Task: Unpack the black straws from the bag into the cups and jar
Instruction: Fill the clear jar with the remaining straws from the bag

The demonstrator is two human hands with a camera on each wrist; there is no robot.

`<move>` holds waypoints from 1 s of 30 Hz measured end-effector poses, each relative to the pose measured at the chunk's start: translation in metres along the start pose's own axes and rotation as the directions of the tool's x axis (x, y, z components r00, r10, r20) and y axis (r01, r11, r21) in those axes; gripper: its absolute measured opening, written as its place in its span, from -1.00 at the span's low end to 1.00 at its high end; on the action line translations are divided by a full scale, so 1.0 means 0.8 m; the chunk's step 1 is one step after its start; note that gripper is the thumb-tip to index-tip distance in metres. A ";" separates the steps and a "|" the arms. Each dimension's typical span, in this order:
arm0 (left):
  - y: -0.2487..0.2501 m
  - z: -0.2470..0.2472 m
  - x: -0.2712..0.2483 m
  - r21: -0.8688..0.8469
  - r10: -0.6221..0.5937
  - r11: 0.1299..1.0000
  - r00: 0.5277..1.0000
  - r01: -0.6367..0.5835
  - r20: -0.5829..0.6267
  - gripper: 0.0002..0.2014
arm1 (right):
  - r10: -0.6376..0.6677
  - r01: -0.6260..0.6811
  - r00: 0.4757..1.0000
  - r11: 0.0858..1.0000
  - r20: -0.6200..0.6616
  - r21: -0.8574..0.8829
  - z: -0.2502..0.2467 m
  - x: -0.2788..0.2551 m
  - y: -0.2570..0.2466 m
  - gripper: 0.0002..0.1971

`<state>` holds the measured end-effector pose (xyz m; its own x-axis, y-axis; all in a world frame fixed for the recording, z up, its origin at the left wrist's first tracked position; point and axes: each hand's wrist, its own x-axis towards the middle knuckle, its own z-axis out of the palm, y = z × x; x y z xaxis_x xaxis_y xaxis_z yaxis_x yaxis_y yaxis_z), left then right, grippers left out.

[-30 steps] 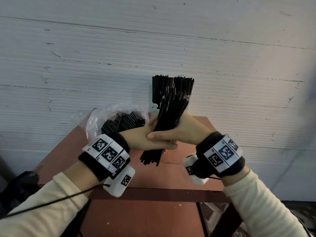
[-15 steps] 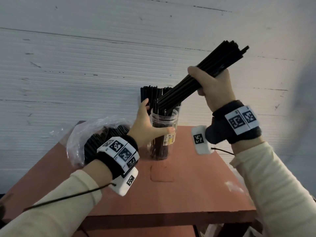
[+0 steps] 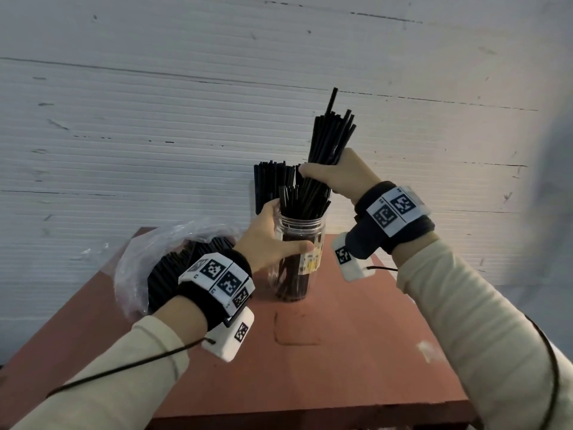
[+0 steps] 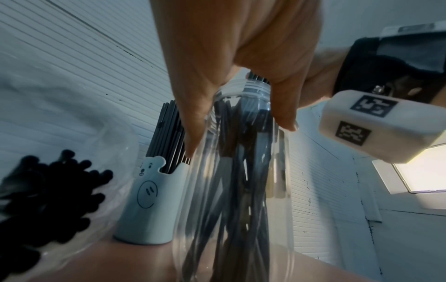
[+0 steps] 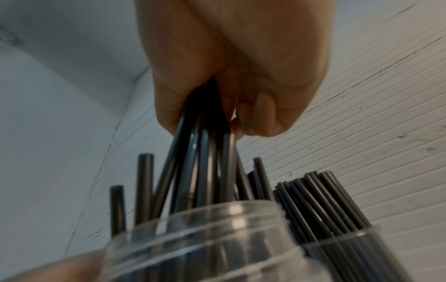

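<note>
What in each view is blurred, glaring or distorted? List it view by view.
Head view: wall lines bow, right edge smeared. Left wrist view: bright window glares, jar stretched, bag straws out of focus. Right wrist view: jar rim soft, right hand dim.

- A bundle of black straws (image 3: 328, 144) stands tilted, its lower ends inside the mouth of the jar (image 3: 297, 259), gripped mid-length.
- The jar is clear plastic with a threaded neck and a yellow label, upright on the desk (image 3: 341, 352), with straws already standing inside.
- Behind it, a pale cup (image 4: 147, 206) with a bear face, packed with upright straws.
- The clear bag (image 3: 139, 259) lies left, more straws inside.
</note>
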<state>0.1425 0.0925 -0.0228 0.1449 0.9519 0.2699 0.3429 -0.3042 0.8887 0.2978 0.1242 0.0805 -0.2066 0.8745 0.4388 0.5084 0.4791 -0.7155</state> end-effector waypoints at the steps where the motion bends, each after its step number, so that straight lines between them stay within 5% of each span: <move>1: -0.001 0.000 0.001 -0.001 0.000 1.000 1.000 0.000 0.000 0.04 | -0.015 0.015 1.000 1.000 -0.005 0.003 0.002 0.000 0.000 -0.76; 5: -0.002 -0.001 0.001 0.016 0.007 1.000 1.000 -0.007 0.009 -0.01 | -0.086 0.086 0.996 0.996 -0.009 0.016 0.000 -0.001 -0.008 -0.78; 12: -0.005 -0.001 0.001 0.020 0.020 1.000 1.000 -0.021 0.004 0.01 | -0.026 0.050 0.983 0.990 0.184 -0.128 0.018 -0.001 0.017 -0.78; 15: -0.005 0.000 0.000 0.002 0.031 1.000 0.999 -0.031 0.007 0.10 | -0.011 0.044 0.977 0.988 0.215 -0.151 0.027 -0.008 0.031 -0.57; 18: -0.002 0.000 -0.002 0.009 0.030 1.000 0.999 -0.030 0.011 0.12 | -0.046 0.052 0.997 0.996 0.069 -0.079 0.031 -0.016 0.029 -0.54; 21: -0.001 -0.001 -0.002 0.033 0.013 0.999 1.000 -0.013 0.003 -0.06 | -0.192 0.199 0.972 0.979 -0.133 0.043 0.030 -0.025 0.016 -0.47; 23: 0.002 -0.002 -0.003 0.045 0.020 0.999 1.000 -0.019 -0.004 -0.08 | -0.287 0.300 0.945 0.952 -0.156 0.064 0.031 -0.026 0.007 -0.40; 26: 0.004 -0.002 -0.004 0.054 0.022 0.998 1.000 -0.022 -0.011 -0.07 | -0.400 0.393 0.916 0.909 -0.024 -0.137 0.039 -0.022 0.006 -0.55; 30: 0.001 -0.001 -0.003 0.020 0.034 0.999 0.999 -0.033 -0.014 -0.09 | -0.342 0.348 0.937 0.884 0.075 -0.311 0.047 -0.024 0.020 -0.69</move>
<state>0.1419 0.0902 -0.0224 0.1438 0.9415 0.3048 0.3560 -0.3366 0.8718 0.2784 0.1179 0.0402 -0.4301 0.6611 0.6148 0.6380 0.7044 -0.3110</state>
